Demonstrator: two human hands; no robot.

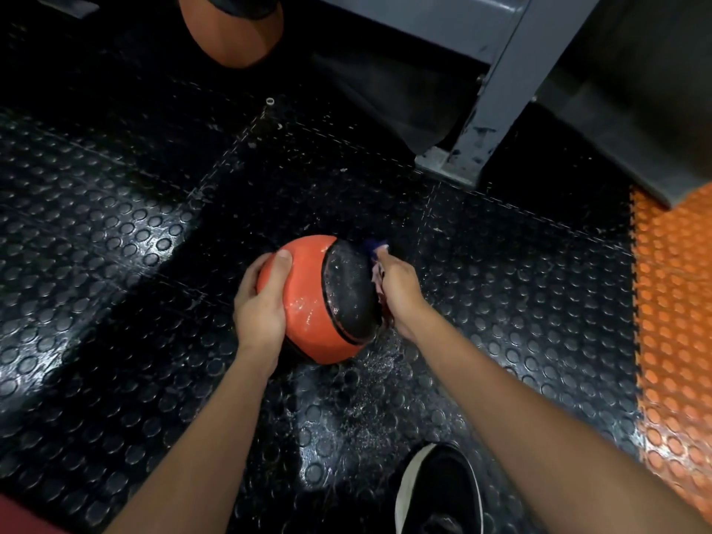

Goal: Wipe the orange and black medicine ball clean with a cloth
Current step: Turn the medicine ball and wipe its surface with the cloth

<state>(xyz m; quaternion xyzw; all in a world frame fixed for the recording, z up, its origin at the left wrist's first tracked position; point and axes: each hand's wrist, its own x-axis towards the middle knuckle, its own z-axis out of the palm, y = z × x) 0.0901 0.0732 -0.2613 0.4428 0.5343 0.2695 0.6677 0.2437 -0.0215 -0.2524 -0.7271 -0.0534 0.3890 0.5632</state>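
An orange and black medicine ball (312, 302) sits on the black studded floor mat (115, 244), its surface wet and shiny. My left hand (260, 302) grips the ball's orange left side, thumb lying over the top. My right hand (398, 292) holds a bunched cloth (376, 256), blue and pinkish, pressed against the ball's black right side. Most of the cloth is hidden between my hand and the ball.
A second orange and black ball (231, 28) lies at the top left. A grey metal frame leg (485, 109) stands at the upper right, with orange floor tiles (674, 302) along the right edge. A black shoe (439, 491) is near the bottom. Water drops dot the mat.
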